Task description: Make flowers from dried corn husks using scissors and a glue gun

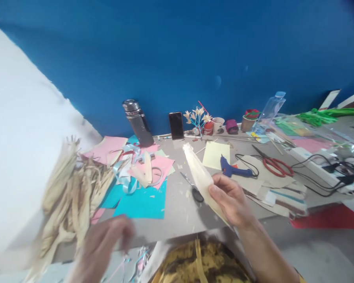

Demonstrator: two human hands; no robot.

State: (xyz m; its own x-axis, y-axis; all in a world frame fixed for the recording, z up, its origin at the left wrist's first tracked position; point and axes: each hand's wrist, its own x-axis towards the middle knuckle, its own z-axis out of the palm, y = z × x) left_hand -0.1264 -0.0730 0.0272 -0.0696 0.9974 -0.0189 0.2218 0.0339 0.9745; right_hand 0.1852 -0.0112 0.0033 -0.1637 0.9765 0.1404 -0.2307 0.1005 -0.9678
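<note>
A long pale corn husk [198,169] is pinched between the thumb and fingers of my right hand [228,198], its narrow tip pointing up and away over the table. Beneath it lie small scissors with black handles [197,194]. My left hand [110,239] is at the near table edge, smeared by motion, its fingers partly curled; whether anything is in them cannot be made out. A pile of dried corn husks [73,196] lies to its left, and a turquoise paper sheet [144,204] is just beyond it.
At the back stand a dark thermos [138,124], a phone [176,125], a husk-flower bunch [198,118] and a plastic bottle [270,110]. On the right lie a blue glue gun [236,169], red-handled scissors [275,165], and a power strip [315,167] with black cables.
</note>
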